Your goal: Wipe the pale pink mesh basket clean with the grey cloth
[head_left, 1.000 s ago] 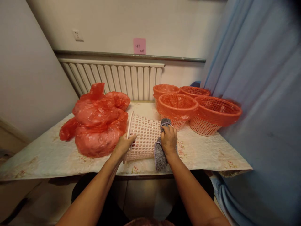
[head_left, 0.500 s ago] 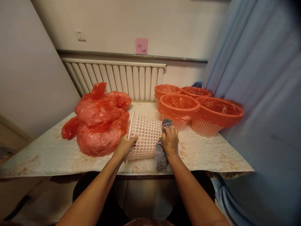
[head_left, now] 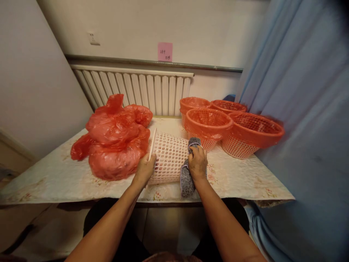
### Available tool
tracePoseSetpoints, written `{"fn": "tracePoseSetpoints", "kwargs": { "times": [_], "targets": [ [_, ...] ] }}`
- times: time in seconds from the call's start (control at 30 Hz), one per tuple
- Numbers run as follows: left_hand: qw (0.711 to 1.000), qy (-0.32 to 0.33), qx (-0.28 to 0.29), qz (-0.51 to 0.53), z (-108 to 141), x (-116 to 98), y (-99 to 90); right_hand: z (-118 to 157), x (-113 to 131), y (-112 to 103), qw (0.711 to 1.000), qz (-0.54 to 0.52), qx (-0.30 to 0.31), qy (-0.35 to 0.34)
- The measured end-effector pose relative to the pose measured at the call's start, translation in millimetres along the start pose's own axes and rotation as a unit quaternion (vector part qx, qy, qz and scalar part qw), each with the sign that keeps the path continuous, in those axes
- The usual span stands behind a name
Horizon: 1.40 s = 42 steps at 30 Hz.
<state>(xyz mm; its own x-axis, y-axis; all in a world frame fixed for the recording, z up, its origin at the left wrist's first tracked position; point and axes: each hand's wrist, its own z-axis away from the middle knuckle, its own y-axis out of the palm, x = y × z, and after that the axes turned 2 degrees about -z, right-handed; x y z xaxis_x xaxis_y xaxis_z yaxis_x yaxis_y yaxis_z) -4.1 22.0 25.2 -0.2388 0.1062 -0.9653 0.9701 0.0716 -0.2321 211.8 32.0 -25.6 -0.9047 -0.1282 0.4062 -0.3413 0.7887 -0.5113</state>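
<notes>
A white perforated basket [head_left: 170, 156] lies on its side near the table's front, its rim to the left and its base to the right. My left hand [head_left: 145, 168] is closed on the lower part of the rim, thumb on the outside wall. In my right hand [head_left: 197, 162] is a gray cloth [head_left: 187, 182] with a pale purple edge, pressed against the basket's base. The fingertips of my right hand are bent into the cloth. The inside of the basket is mostly hidden.
Red plastic bags [head_left: 117, 138] are heaped on the table [head_left: 54, 178] at the left. Several baskets lined with red bags [head_left: 208, 122] stand at the back right, beside a blue curtain [head_left: 308, 109]. A radiator [head_left: 136, 89] is behind the table.
The thumb of my left hand has shifted slightly left toward the basket's rim. The cloth and my right hand stay at the base.
</notes>
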Motion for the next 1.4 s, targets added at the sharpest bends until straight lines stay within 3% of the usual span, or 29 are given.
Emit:
{"fn": "tracePoseSetpoints", "kwargs": {
  "times": [0.5,0.7,0.93,1.4],
  "targets": [
    [0.998,0.007,0.046,0.038,-5,10,-3.1,0,2,-3,1.000,0.005,0.012,0.005],
    [0.999,0.003,0.035,-0.004,-8,-2,-4.1,1,1,-4,1.000,0.002,0.010,-0.004],
    [0.999,-0.032,0.016,0.016,-18,-12,2.6,4,1,-4,1.000,0.007,0.016,-0.004],
    [0.995,-0.024,0.062,0.073,-17,2,-1.1,7,0,-2,1.000,0.006,0.010,-0.011]
  ]
}}
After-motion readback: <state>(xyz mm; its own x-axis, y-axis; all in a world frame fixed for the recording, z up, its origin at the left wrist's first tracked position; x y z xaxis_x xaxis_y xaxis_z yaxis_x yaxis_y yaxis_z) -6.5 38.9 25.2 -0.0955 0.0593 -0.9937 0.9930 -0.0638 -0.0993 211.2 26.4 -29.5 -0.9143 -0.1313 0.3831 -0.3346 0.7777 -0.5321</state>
